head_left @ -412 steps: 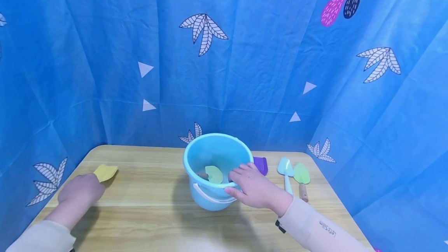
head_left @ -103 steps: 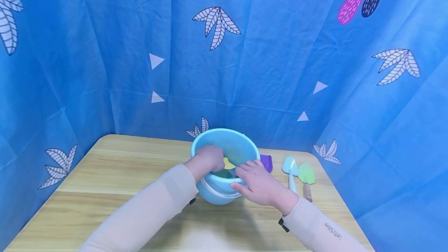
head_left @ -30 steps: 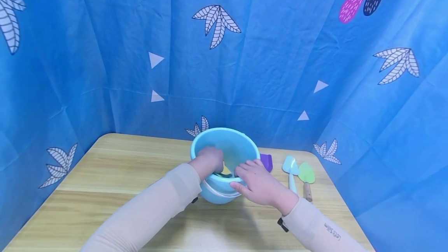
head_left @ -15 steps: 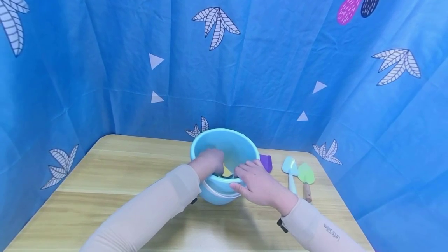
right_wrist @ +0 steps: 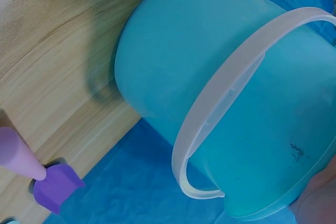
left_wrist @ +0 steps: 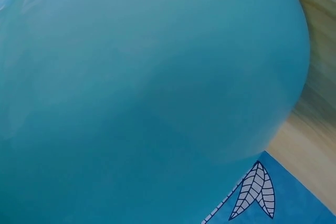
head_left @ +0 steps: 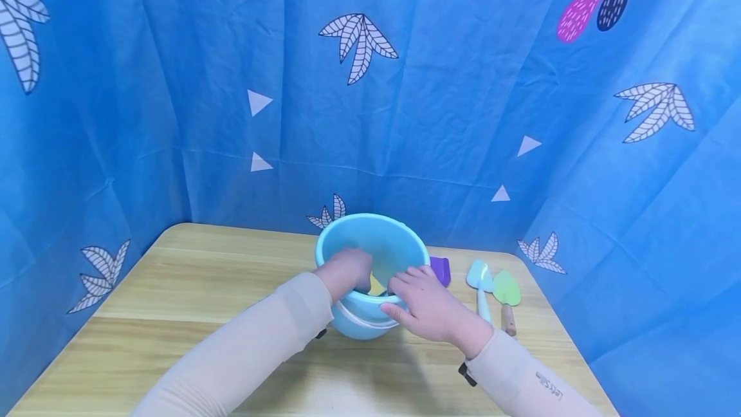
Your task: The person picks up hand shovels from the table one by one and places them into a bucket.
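Note:
A light blue bucket (head_left: 357,324) stands tilted slightly toward me on the wooden table. My left hand (head_left: 351,268) reaches down inside it, its fingertips out of sight. A bit of the yellow toy shovel (head_left: 376,286) shows beside those fingers, its handle hidden in the grip. My right hand (head_left: 425,304) holds the bucket's near right rim, thumb outside and fingers over the edge. The bucket's wall (left_wrist: 152,77) fills most of the left wrist view. In the right wrist view its white carrying handle (right_wrist: 226,82) hangs across the side.
Right of the bucket lies a purple toy shovel (head_left: 440,270). Farther right are a light blue shovel (head_left: 480,275) and a green trowel (head_left: 506,287) with a wooden handle. Blue patterned cloth (head_left: 370,114) walls in the table at the back and sides.
From the table's left side, my left hand has moved into the bucket with the yellow shovel. The right hand keeps its rim grip. Over the last second, only slight motion shows inside the bucket.

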A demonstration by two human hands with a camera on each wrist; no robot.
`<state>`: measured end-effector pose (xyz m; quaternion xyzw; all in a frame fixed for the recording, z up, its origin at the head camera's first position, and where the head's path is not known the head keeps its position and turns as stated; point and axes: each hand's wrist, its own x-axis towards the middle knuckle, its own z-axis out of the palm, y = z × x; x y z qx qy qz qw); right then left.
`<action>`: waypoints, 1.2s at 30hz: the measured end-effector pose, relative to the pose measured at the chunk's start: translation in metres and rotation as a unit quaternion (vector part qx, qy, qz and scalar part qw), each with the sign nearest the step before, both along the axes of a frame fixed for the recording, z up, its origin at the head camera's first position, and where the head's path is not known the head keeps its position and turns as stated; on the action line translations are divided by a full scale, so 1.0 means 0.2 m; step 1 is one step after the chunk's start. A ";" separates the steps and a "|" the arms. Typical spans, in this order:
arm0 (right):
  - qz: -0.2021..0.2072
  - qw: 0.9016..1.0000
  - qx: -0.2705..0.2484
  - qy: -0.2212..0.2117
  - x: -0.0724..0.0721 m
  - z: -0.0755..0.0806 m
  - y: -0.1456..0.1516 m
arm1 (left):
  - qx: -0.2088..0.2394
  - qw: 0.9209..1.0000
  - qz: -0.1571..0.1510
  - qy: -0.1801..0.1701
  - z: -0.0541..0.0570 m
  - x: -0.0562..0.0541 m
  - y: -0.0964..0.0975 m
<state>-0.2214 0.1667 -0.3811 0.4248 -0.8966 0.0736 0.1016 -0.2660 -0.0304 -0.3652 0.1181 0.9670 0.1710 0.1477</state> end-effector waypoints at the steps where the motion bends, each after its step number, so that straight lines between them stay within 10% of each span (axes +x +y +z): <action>1: 0.001 1.000 0.000 0.000 0.00 0.00 0.00 | -0.002 1.000 -0.001 0.000 0.00 0.00 0.00; 36: -0.004 1.000 0.009 0.004 0.00 0.00 0.00 | 0.012 0.998 -0.012 0.058 -0.02 -0.03 0.01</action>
